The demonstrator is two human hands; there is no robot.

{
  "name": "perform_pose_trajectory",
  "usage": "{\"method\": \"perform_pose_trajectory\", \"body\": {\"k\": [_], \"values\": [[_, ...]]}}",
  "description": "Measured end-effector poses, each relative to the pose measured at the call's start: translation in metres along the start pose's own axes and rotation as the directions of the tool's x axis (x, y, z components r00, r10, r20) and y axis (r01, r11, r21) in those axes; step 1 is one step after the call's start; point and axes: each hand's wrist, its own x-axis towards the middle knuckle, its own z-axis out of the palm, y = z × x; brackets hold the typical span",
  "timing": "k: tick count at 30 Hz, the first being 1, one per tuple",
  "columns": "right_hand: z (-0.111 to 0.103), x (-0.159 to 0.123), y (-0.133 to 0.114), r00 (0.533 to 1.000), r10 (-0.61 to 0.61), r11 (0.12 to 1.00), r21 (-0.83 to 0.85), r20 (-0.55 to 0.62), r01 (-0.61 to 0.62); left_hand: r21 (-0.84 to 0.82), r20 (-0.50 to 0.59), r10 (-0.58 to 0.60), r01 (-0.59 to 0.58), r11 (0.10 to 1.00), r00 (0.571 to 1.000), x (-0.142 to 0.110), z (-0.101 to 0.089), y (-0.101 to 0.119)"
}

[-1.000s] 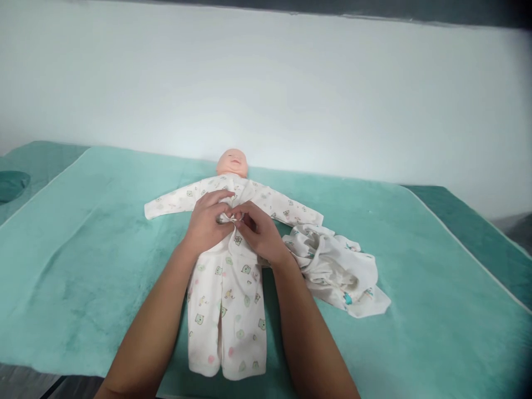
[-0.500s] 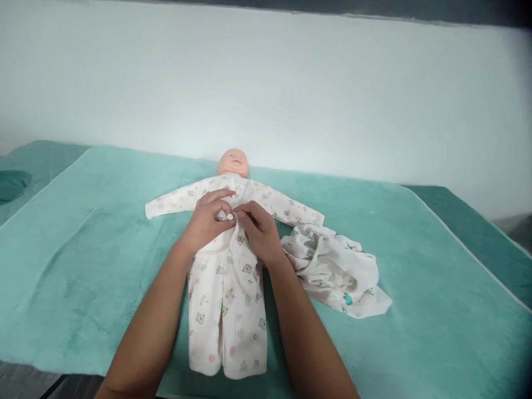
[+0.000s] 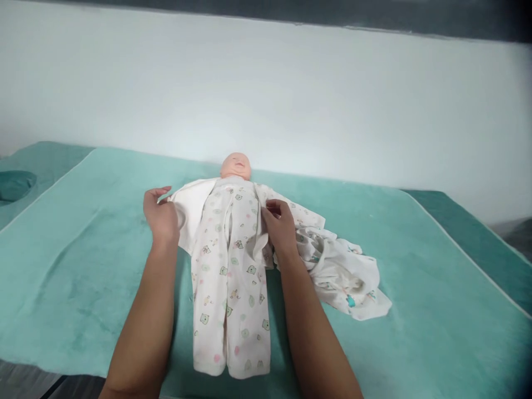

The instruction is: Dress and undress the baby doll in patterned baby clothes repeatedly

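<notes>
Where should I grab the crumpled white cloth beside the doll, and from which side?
Probably pinch the raised folds at the middle of the crumpled cloth, coming from above right: they bunch in loose ridges, while the right forearm and the printed sleeve crowd its left and far sides.

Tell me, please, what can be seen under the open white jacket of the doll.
Printed trousers show between the sides of the white jacket, reaching up over the chest of the doll. Its body beneath these clothes is covered and cannot be seen.
</notes>
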Motion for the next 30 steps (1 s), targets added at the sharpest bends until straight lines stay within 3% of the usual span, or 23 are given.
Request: {"method": "perform_pose_trajectory", "body": {"k": [3,4,6,7,9,11,12,18,21,24,27,30], "values": [[0.005,-0.013,0.001,0.995,0.068,0.996,0.054,-0.069,-0.064,0.047,-0.058,0.143,-0.141,0.989,0.988,-0.003,0.001,0.002],[0.007,-0.022,0.001,0.991,0.066,0.996,0.071,-0.120,-0.058,0.062,-0.018,0.190,-0.189,0.980,0.982,-0.007,0.004,0.003],[0.010,-0.043,-0.002,0.978,0.022,0.994,0.111,-0.209,0.001,0.078,0.164,0.252,-0.267,0.961,0.954,-0.015,0.011,0.004],[0.012,-0.054,-0.003,0.976,0.007,0.991,0.133,-0.217,0.022,0.085,0.286,0.278,-0.313,0.946,0.917,-0.019,0.016,0.003],[0.013,-0.069,-0.003,0.982,0.063,0.983,0.180,-0.176,-0.031,0.099,0.505,0.336,-0.441,0.892,0.795,-0.022,0.025,-0.002],[0.010,-0.072,-0.001,0.979,0.150,0.977,0.173,-0.140,-0.125,0.111,0.631,0.377,-0.560,0.821,0.678,-0.020,0.030,-0.009],[0.006,-0.070,0.002,0.977,0.157,0.981,0.137,-0.144,-0.137,0.130,0.657,0.381,-0.596,0.793,0.650,-0.018,0.031,-0.012],[-0.049,-0.037,0.028,0.964,-0.120,0.978,-0.198,-0.239,0.073,0.344,0.672,0.292,-0.636,0.691,0.681,-0.004,0.031,-0.017],[-0.059,-0.024,0.023,0.949,-0.230,0.946,-0.279,-0.217,0.165,0.425,0.661,0.279,-0.655,0.625,0.696,0.000,0.032,-0.018],[-0.030,-0.011,-0.010,0.911,-0.412,0.869,-0.288,0.031,0.403,0.506,0.640,0.268,-0.657,0.559,0.720,0.003,0.032,-0.018],[0.030,0.005,-0.054,0.848,-0.395,0.832,-0.253,0.354,0.493,0.569,0.605,0.255,-0.633,0.525,0.754,0.006,0.030,-0.017],[0.086,0.017,-0.083,0.724,-0.405,0.727,-0.284,0.559,0.626,0.617,0.552,0.215,-0.569,0.543,0.805,0.011,0.028,-0.015]]}}
